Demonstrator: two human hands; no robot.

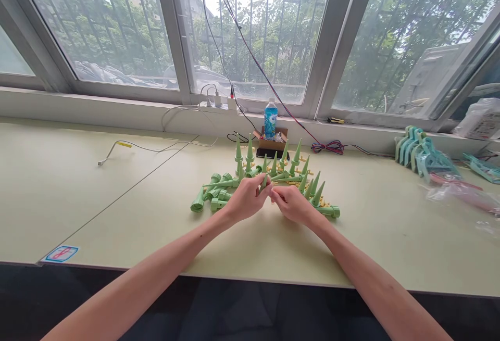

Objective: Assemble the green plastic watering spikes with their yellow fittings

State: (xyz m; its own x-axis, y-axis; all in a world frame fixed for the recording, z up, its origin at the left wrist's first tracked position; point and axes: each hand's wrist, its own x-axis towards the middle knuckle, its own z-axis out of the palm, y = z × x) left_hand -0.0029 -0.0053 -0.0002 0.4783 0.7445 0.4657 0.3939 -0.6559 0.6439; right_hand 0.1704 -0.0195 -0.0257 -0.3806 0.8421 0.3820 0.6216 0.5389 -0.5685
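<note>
My left hand (250, 194) is closed around a green plastic watering spike (263, 182), its tip pointing up. Close beside it, my right hand (291, 201) is pinched at the spike's lower end; whatever lies between its fingertips is too small and covered to make out. Around both hands more green spikes are spread: some stand upright, like the pair of spikes (250, 154) behind my left hand, and others lie on their sides, like the spike (198, 201) at the left. Small yellow plastic pieces (325, 203) lie among the spikes on the right.
A blue liquid bottle (270, 120) stands by a small cardboard box (282, 135), with a dark phone (272, 154) before it. Coiled cables (328, 147) lie along the sill. Green hangers (420, 151) and plastic bags (461, 195) are at right. The pale table (156, 231) ends near my forearms.
</note>
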